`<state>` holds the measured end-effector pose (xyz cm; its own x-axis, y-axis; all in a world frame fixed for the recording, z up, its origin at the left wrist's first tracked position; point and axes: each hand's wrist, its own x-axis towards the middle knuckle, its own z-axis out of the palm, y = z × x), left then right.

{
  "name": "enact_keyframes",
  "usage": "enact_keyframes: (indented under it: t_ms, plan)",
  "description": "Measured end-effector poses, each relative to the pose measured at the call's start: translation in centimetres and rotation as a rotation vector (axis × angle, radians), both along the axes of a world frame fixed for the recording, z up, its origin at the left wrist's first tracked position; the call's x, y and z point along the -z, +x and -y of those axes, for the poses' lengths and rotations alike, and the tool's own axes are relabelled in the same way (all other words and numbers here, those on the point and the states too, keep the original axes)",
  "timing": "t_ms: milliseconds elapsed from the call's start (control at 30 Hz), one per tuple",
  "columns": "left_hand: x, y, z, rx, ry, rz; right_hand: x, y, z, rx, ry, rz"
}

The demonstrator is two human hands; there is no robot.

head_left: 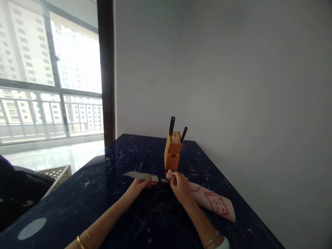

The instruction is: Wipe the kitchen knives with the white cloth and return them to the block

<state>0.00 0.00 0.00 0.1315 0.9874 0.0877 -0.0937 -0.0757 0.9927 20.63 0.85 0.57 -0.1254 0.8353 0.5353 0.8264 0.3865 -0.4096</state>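
Note:
A kitchen knife [140, 175] lies level across the space between my hands, blade pointing left and handle to the right. My left hand [142, 184] is closed on the blade from below, its thumb resting near the handle end. A white cloth with red drawings [216, 203] stretches to the right along the table, and one end is bunched in the fingers of my right hand [181, 185]. That bunched end is at the knife's handle [165, 180], which my right fingers partly hide. Just behind the hands stands a wooden knife block [173, 155] with several slots.
Black-handled tools [172, 125] stick up from the block, another black handle [184, 133] leaning right. The dark marbled table [129, 152] borders a grey wall on the right. At left are a dark item [20, 193], a perforated pale crate [55, 173] and large windows.

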Motion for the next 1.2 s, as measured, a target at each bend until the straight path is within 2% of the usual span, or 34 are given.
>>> enact_keyframes:
  t_ms: [67,267,333,433,500,700,933,1133,1200]
  plan:
    - [0.0,0.1,0.0,0.001,0.006,-0.001,-0.3,-0.5,0.3,-0.014,0.023,0.0]
    - [0.1,0.0,0.1,-0.033,0.02,0.009,-1.0,-2.5,1.6,-0.193,0.087,0.136]
    - [0.1,0.0,0.1,-0.051,0.019,0.015,-0.9,-2.4,1.4,-0.153,0.068,0.17]
    - [0.0,0.0,0.2,-0.063,0.017,0.02,-0.5,-1.6,0.7,-0.022,0.024,0.154]
    - [-0.1,0.1,0.2,-0.059,0.018,0.021,-0.4,-1.4,0.6,0.003,0.015,0.123]
    - [-0.4,0.3,0.3,-0.036,0.026,0.019,-1.1,-2.9,1.7,-0.207,0.074,0.127]
    - [-0.6,0.4,0.6,-0.027,0.022,0.024,-0.6,-1.6,0.6,-0.008,0.017,0.077]
    - [-0.7,0.4,0.5,-0.013,0.028,0.023,-0.8,-2.1,1.2,-0.169,0.073,0.044]
    - [-0.7,0.3,0.6,-0.01,0.026,0.022,-0.9,-2.1,1.2,-0.179,0.068,0.058]
